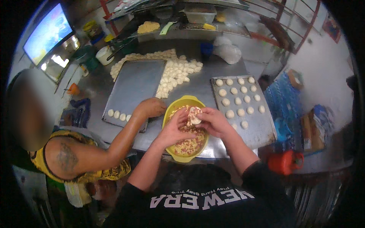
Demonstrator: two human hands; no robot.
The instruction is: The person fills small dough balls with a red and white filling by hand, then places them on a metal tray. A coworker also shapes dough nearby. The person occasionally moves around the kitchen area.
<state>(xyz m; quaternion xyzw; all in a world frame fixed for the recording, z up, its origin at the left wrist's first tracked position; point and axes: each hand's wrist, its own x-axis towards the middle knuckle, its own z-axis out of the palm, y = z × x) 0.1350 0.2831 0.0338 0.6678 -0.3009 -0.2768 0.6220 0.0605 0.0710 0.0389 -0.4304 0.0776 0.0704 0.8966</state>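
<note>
A flattened piece of dough (195,115) with bits of filling on it is held in the fingers of my right hand (213,122), above a yellow bowl (185,158). Chopped pink and yellow filling (186,144) lies in the bowl. My left hand (176,126) is over the bowl's left part, its fingers apart, close to the dough; whether it touches the dough is unclear. On the right, a metal tray (258,129) bears rows of round dough balls (241,112). Another tray (134,85), at the left, has several dough balls (116,114) along its near edge.
A co-worker's arm (125,139) reaches in from the left, its hand (152,107) beside the bowl. Many dough pieces (174,74) are heaped behind the left tray on the metal table (196,85). A plastic bag (229,52) and a blue cup (206,49) stand farther back.
</note>
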